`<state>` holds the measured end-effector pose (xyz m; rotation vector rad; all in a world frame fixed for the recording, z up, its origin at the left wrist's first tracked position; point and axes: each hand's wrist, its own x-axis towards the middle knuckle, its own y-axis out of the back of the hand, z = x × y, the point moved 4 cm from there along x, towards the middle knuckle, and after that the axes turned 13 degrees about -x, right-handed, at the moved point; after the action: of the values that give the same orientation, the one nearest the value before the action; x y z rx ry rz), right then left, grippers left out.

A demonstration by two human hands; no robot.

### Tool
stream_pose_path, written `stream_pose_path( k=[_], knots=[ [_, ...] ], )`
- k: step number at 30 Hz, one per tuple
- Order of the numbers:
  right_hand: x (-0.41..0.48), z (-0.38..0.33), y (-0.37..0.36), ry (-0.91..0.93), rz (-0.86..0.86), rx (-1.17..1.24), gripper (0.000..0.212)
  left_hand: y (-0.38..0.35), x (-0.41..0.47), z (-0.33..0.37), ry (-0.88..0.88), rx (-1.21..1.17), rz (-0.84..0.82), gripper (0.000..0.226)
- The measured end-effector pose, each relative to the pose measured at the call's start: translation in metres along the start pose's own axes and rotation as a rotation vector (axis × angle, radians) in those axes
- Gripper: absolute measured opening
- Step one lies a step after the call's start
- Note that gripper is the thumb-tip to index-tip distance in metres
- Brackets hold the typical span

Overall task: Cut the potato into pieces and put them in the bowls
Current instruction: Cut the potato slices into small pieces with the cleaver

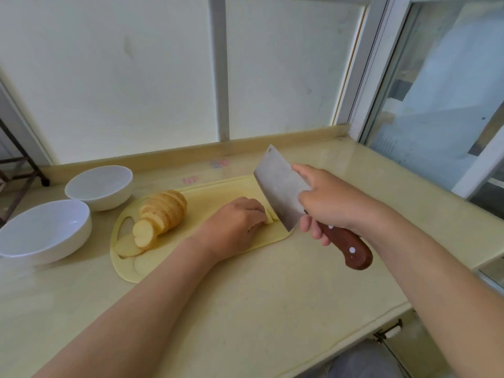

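Gripping the cleaver [281,189] in my right hand [331,204], I pin potato slices [272,218] under the curled fingers of my left hand [234,219].

Bare left hand [237,216], bare right hand [327,203]. Both forearms bare along whole visible length, wrist to near edge.

Nothing here I can actually read: the only marks are a pinkish patch [191,180] and a pink-and-blue patch [219,163] on my countertop [245,296] just behind the cutting board [218,190], both far too blurred to make out as words.
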<state>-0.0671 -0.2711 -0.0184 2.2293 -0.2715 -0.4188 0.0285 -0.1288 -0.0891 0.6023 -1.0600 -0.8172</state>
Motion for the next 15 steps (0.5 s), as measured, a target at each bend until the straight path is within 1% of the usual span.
stream_pose_path(
  k=[1,5,9,12,15],
  knots=[
    [0.002,0.002,0.005,0.001,0.012,0.026,0.083,0.0,0.0,-0.001,-0.004,-0.001,0.003,0.024],
    [0.01,0.015,0.015,-0.015,0.015,0.117,0.08,0.001,-0.002,-0.005,0.021,-0.006,0.01,0.015],
    [0.016,0.029,0.012,-0.02,-0.009,0.19,0.07,0.003,-0.004,-0.01,0.049,0.002,0.037,0.016],
    [0.02,0.037,0.009,-0.023,0.009,0.194,0.072,0.004,-0.004,-0.009,0.069,0.01,0.083,0.014],
    [0.022,0.042,0.005,-0.034,0.013,0.162,0.08,0.008,-0.003,-0.008,0.094,0.039,0.148,0.004]
  ],
)
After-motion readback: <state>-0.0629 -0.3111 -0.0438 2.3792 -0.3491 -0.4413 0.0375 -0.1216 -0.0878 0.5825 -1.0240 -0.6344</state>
